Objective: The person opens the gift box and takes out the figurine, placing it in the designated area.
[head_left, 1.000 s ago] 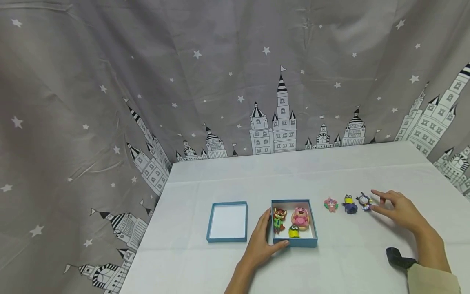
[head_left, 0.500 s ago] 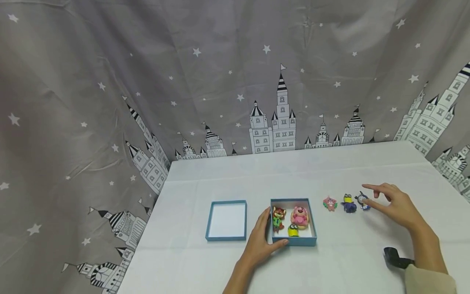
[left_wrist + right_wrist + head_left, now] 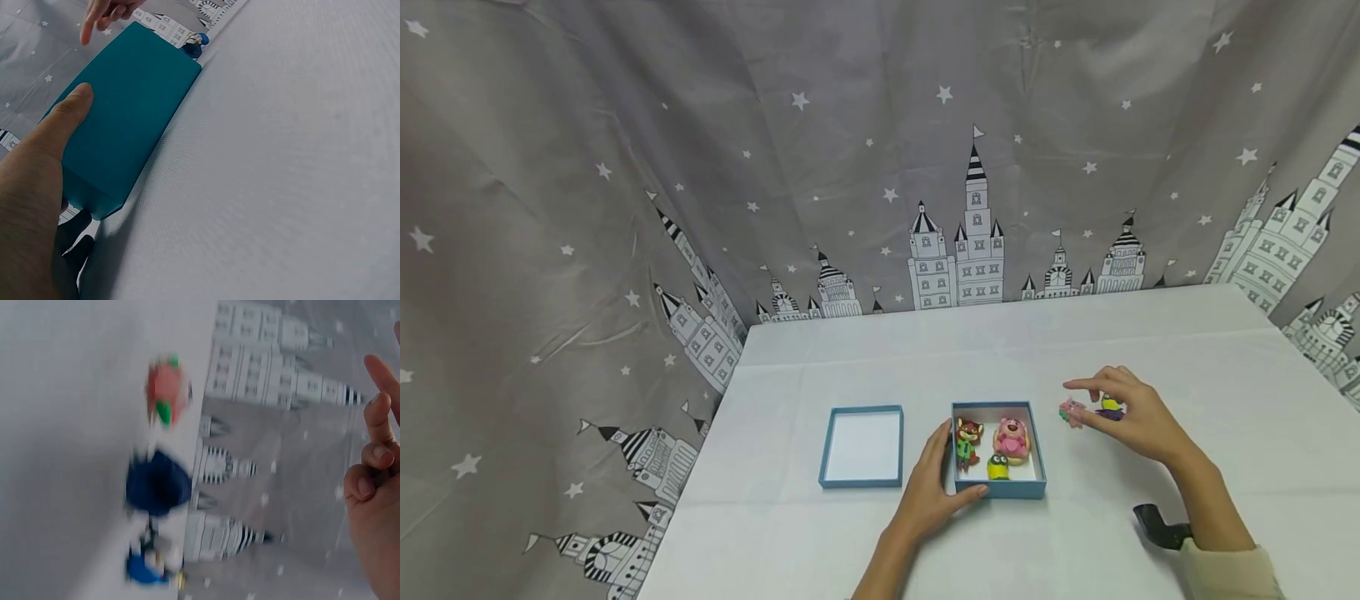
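The blue box point(image 3: 1000, 489) stands on the white table point(image 3: 1225, 367) and serves as landmark. Inside it lie a fox figure point(image 3: 967, 441), a pink bear figure point(image 3: 1012, 439) and a small yellow figure point(image 3: 998, 467). The left hand point(image 3: 934, 492) holds its left near corner, thumb along the front wall. Left of the box lies its lid point(image 3: 862, 446). Right of the box, the right hand point(image 3: 1131, 414) hovers with loosely spread fingers above a pink flat toy point(image 3: 1070, 411) and a yellow-and-blue toy point(image 3: 1109, 406); it grips nothing.
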`<state>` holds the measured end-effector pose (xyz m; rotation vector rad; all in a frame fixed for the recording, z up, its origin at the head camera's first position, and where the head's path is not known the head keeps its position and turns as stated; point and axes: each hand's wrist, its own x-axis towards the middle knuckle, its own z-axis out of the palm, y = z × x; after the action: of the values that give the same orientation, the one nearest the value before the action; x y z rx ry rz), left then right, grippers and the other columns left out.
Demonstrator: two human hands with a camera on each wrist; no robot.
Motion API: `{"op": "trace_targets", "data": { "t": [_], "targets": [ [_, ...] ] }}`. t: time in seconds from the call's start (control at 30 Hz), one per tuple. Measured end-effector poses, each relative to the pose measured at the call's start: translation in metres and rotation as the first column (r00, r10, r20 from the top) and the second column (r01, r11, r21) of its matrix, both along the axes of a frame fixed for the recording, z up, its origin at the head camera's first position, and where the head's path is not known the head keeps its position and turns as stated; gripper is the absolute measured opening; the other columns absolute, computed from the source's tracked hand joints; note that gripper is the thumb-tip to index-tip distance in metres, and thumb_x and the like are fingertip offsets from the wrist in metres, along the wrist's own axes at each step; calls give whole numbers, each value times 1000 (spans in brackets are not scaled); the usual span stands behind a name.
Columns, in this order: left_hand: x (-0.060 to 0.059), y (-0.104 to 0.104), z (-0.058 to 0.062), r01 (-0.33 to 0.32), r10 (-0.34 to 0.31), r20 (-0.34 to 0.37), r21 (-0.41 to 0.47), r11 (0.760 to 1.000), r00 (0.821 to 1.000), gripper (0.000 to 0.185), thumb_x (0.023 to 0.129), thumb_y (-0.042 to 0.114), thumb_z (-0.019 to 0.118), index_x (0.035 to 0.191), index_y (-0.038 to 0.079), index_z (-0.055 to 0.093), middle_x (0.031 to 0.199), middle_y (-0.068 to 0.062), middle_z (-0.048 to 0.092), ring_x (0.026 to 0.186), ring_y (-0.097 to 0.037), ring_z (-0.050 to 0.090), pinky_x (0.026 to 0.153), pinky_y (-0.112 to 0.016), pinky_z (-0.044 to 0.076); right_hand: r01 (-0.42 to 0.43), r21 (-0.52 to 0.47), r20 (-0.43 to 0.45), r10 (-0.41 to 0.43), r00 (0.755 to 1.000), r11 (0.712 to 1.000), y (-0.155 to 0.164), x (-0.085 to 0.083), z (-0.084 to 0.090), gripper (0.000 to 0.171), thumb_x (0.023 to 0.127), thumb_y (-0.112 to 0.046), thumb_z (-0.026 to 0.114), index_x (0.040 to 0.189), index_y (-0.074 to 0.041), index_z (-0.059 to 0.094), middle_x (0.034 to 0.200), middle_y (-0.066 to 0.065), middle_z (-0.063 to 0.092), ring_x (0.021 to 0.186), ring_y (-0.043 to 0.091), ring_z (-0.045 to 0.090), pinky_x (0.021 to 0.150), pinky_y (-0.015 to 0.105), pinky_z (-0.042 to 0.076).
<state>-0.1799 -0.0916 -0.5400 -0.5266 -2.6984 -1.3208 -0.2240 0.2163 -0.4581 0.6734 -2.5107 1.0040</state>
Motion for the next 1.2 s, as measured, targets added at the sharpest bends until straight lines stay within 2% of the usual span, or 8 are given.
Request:
{"op": "trace_targets", "data": {
  "t": [0.2,0.3,0.47,0.67,0.83,1.0,1.2],
  "targets": [
    [0,0,0,1,-1,6,1,1000,1000,101,73,52,72,148,10,19,149,-8,26,134,-26,28,107,-46,27,-75,-10,25,75,997,997,-34,2,-9,37,70,-20,81,104,-14,70,85,-10,48,82,11,42,62,35,42],
    [0,1,1,6,-6,0,0,1000,1000,101,73,53,71,148,10,18,149,-8,26,134,-26,28,107,-45,27,-77,-3,33,77,996,997,-44,3,-16,40,67,-20,83,105,-13,70,89,-5,48,85,16,42,65,37,42],
    [-1,2,2,16,-17,-22,-11,1000,1000,101,73,54,70,147,8,18,149,-10,26,133,-27,29,106,-45,28,-20,76,39,17,999,997,-55,6,-26,48,63,-26,85,107,-12,69,95,0,45,91,18,40,72,40,42],
    [-1,2,4,19,-19,-26,-12,1000,999,101,74,52,71,147,7,19,149,-11,26,133,-27,30,106,-45,30,53,152,47,-61,997,987,-66,8,-31,57,59,-38,85,107,-13,69,97,6,44,89,25,41,71,41,41],
    [-1,2,4,19,-19,-34,-9,1000,999,100,74,51,71,147,6,19,148,-11,27,133,-27,30,106,-45,30,103,173,70,-117,991,980,-73,9,-35,59,58,-35,86,107,-9,68,96,8,45,88,27,42,71,41,40],
    [0,0,2,17,-17,-25,-2,1000,1000,100,74,52,71,147,9,18,149,-9,26,133,-26,29,106,-45,29,116,200,121,-142,982,973,-79,10,-35,60,58,-33,86,109,-7,68,94,9,45,84,25,43,70,40,43],
    [-1,-1,0,16,-16,-33,3,1000,999,100,74,52,71,147,8,19,149,-10,26,133,-27,29,106,-45,29,123,213,184,-163,969,969,-87,11,-32,62,56,-26,87,112,-8,66,91,10,45,78,23,42,60,33,42]
  ]
}}
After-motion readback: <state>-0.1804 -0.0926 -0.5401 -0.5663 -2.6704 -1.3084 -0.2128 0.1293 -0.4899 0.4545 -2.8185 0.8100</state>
